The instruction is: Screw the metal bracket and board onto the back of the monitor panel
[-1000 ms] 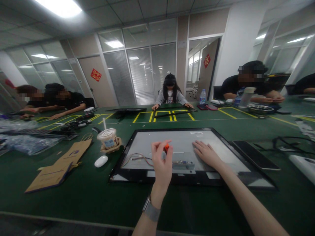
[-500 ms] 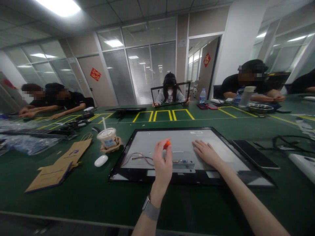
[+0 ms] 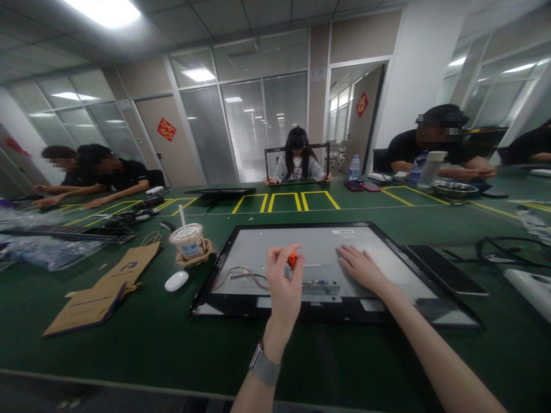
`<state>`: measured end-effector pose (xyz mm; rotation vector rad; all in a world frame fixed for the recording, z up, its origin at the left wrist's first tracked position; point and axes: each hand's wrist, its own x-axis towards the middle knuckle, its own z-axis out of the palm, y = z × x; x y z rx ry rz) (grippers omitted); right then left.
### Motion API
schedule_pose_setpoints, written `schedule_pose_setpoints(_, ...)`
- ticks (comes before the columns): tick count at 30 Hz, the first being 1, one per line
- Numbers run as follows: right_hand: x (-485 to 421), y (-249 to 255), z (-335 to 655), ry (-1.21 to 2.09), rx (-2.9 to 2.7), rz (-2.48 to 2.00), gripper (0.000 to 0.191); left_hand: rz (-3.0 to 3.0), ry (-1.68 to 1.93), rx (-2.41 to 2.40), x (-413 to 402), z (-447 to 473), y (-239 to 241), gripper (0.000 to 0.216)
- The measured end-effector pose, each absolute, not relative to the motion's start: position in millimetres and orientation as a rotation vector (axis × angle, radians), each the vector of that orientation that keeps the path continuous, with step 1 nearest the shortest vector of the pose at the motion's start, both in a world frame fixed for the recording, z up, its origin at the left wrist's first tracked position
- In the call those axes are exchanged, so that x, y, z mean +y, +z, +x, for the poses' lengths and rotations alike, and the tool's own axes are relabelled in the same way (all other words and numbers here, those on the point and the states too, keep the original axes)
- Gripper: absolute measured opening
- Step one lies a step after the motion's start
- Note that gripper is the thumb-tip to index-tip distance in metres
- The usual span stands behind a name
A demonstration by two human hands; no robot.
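Observation:
My left hand point(image 3: 284, 278), a watch point(image 3: 264, 366) on its wrist, is raised over the front middle of a display panel point(image 3: 275, 241). Its thumb and fingers pinch a small orange tool handle point(image 3: 293, 260); the lower part of this tool is hidden behind the hand. The panel lies flat, its pale grey back up inside a black border. Under and beside the left hand is a metal bracket with a narrow circuit board point(image 3: 321, 285), and thin wires point(image 3: 235, 274) run off to the left. My right hand point(image 3: 360, 265) rests flat on the panel's right half, fingers stretched out.
Left of the panel are a drink cup point(image 3: 187, 240), a white mouse point(image 3: 176, 281) and a brown paper bag point(image 3: 124, 275). A black phone point(image 3: 445, 268) and cables point(image 3: 508, 246) lie right. Across the green table, a person holds a black frame point(image 3: 297, 182); other people sit either side.
My left fingers have shifted round the orange handle, which now sits slightly lower and shows more. My right hand stays in place. The person opposite has levelled the black frame.

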<state>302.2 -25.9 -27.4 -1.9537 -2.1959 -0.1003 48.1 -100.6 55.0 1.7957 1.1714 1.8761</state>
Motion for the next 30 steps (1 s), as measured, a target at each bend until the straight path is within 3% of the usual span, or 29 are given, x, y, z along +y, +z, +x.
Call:
schedule_pose_setpoints(7,-28.3,-24.0,300.9,-0.101,-2.220,-1.957,0.053,1.675,1.827,1.061,-103.2,47.2,55.8,0.034)
schedule_pose_setpoints(14,-27.0,-26.2,301.5,-0.118,-2.211,-1.953,0.052,1.743,1.895,1.175,-102.3,47.3,55.2,0.021)
schedule_pose_setpoints(21,-26.5,-29.0,302.7,-0.129,-2.215,-1.937,0.051,1.637,1.869,1.001,-103.4,48.1,53.6,0.036)
schedule_pose_setpoints(30,-27.5,-25.4,302.6,-0.112,-2.225,-1.947,0.051,1.742,1.856,1.046,-101.2,48.5,51.7,0.026)
